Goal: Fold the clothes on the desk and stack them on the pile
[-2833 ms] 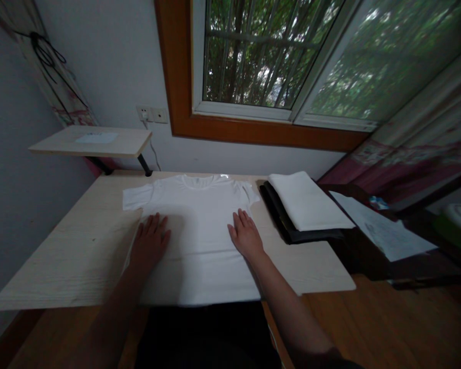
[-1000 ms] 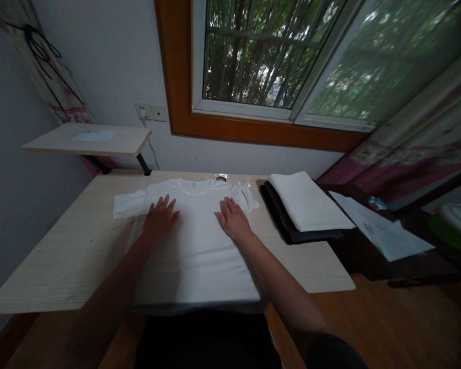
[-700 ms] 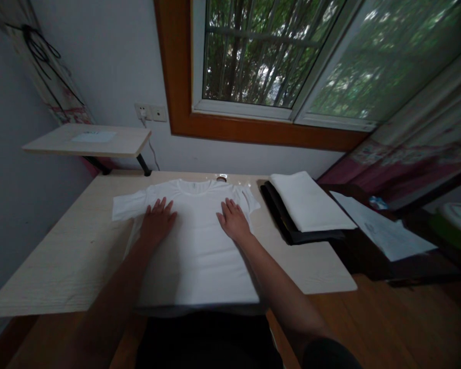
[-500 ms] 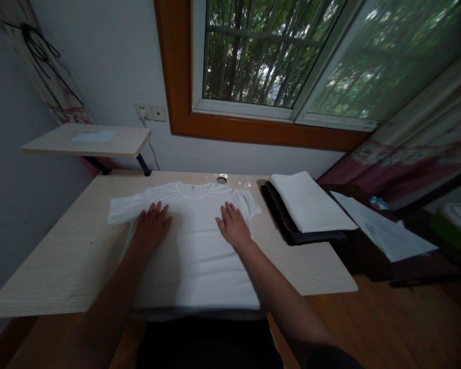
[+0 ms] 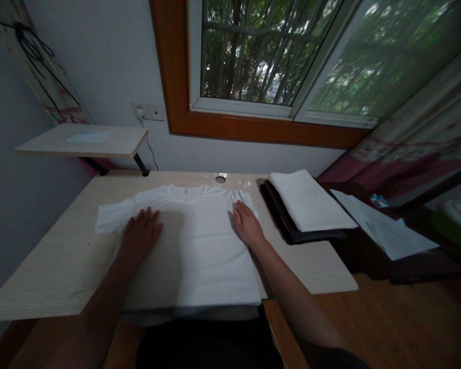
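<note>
A white short-sleeved T-shirt (image 5: 207,246) lies spread on the pale wooden table, its neckline toward the window and its hem over the near edge. My left hand (image 5: 141,230) rests flat on the shirt's left side, just below the sleeve, with its fingers stretched out. On the right side, my right hand (image 5: 248,223) lies at the shirt's edge by the right sleeve, tilted, with its fingers stretched out and close together. The right sleeve is partly bunched behind that hand. Small creases run across the shirt's front.
Folded white cloth (image 5: 311,202) lies on a black item (image 5: 280,215) at the table's right. A raised shelf (image 5: 119,147) stands at the back left of the table (image 5: 61,261). Beyond the right edge, a paper sheet (image 5: 384,225) lies on a dark surface.
My left hand has shifted left, and the shirt's left sleeve now reaches farther left. My right hand has moved right to the shirt's edge and its fingers have drawn together.
</note>
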The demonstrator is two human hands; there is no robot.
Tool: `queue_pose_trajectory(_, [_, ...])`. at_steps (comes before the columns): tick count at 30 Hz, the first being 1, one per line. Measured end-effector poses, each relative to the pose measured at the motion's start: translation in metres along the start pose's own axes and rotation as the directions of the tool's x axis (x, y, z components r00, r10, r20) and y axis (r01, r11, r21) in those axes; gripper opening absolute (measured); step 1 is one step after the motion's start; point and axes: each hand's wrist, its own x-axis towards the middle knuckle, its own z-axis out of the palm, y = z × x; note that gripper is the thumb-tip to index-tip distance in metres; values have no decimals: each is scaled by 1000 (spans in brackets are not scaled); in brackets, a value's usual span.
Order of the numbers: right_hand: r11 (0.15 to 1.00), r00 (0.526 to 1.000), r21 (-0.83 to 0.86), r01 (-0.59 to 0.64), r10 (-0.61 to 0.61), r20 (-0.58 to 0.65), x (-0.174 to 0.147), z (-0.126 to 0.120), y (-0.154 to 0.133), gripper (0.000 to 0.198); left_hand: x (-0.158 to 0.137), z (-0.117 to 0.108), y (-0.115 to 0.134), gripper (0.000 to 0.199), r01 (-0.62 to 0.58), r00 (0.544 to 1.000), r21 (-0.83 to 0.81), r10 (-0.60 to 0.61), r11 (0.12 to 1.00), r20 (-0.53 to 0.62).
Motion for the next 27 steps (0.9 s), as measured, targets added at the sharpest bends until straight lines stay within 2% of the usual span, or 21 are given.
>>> queue_pose_trajectory(7, [976, 995, -213, 33, -12, 98, -12, -5, 35, 55, 0, -4, -5, 61, 25, 999, 15, -26, 1000, 47])
queue_pose_trajectory(17, [926, 984, -368, -88, 138, 112, -38, -24, 40, 55, 7, -3, -14, 63, 3, 996, 22, -5, 1000, 90])
queue_pose_trajectory(22, [931, 992, -358, -76, 107, 69, -19, -27, 24, 55, 41, -4, -14, 60, -34, 999, -13, 35, 999, 36])
queue_pose_trajectory(27, [969, 995, -246, 35, -11, 101, 25, -3, -9, 59, 79, 10, 4, 60, 29, 1000, -6, -29, 1000, 3])
